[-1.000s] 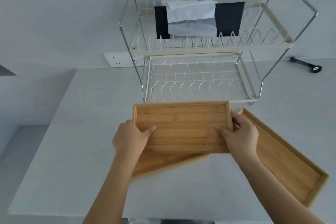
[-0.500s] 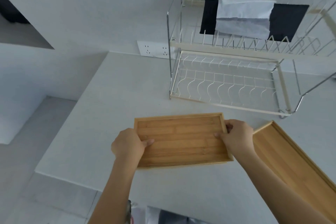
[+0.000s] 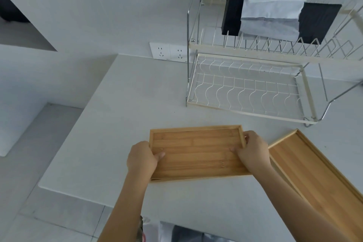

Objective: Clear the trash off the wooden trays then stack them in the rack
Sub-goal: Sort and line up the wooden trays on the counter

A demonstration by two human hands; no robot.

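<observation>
I see the small wooden tray (image 3: 196,151) lying open side up over the white counter (image 3: 121,116), its long axis running left to right. My left hand (image 3: 142,158) grips its left end and my right hand (image 3: 252,151) its right end, thumbs pressed inside. A second tray (image 3: 318,179) lies just right, angled away. The wire rack (image 3: 249,88) stands beyond, a black tray (image 3: 316,21) with white paper (image 3: 271,15) on its upper tier.

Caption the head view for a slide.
Both hands, left and right, hold a bare wooden tray before the dish rack.

Matt, grained wooden trays (image 3: 196,153); a smooth, matt pale counter (image 3: 127,114); a rack (image 3: 245,88) of shiny metal and white-coated wire.
</observation>
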